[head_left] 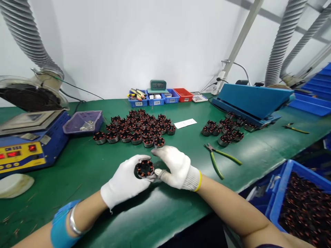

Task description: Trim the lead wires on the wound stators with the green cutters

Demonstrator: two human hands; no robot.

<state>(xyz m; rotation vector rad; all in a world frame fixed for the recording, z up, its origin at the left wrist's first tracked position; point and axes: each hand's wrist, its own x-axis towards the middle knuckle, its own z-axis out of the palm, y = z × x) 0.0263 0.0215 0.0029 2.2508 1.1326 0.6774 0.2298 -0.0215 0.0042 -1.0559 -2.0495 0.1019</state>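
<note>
Matt cloth gloves (177, 164), glossy tabletop (165, 210), shiny metal bangle (72, 221)

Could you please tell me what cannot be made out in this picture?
Head view: outer left side of the wound core, hidden by the left hand.
Head view: markings on the white paper, too small.
Head view: right part of the lower-right blue bin, cut off by the right edge.

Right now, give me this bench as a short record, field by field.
Left grip: white-gloved, around a copper-wound core
Right grip: white-gloved, thumb and fingers apart, beside that core; contact unclear
Bench: green top
Main cluster: similar cores, beyond the hands
Nearer pliers: green-handled, spread open, to the right
Blue crate: lower right, holding dark, coppery parts
</note>
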